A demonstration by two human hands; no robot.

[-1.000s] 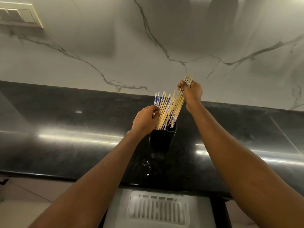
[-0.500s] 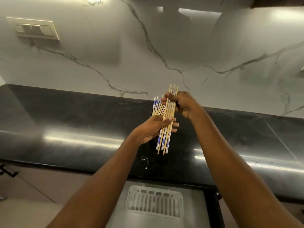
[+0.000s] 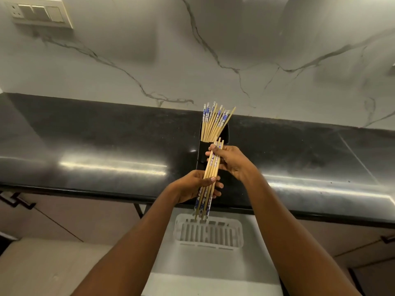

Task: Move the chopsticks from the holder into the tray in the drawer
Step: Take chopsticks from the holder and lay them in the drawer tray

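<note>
A bundle of wooden chopsticks (image 3: 210, 171) with blue-and-white patterned ends is held between both hands, above the counter's front edge. My left hand (image 3: 192, 186) grips the bundle's lower part, and my right hand (image 3: 229, 162) grips its upper part. Its lower tips hang just over the far rim of the white slotted tray (image 3: 209, 232) in the open drawer. Behind my hands stands the black holder (image 3: 224, 133) on the counter, with several more chopsticks (image 3: 213, 122) fanned out in it.
The black polished counter (image 3: 96, 150) runs across the view, under a white marble wall with a switch plate (image 3: 39, 14) at top left. The open drawer (image 3: 213, 272) lies below the counter edge. Dark cabinet handles (image 3: 17, 201) sit at the left.
The bundle has come out of the holder and moved down and toward me, from over the holder to the counter's front edge above the tray. Both hands travelled with it.
</note>
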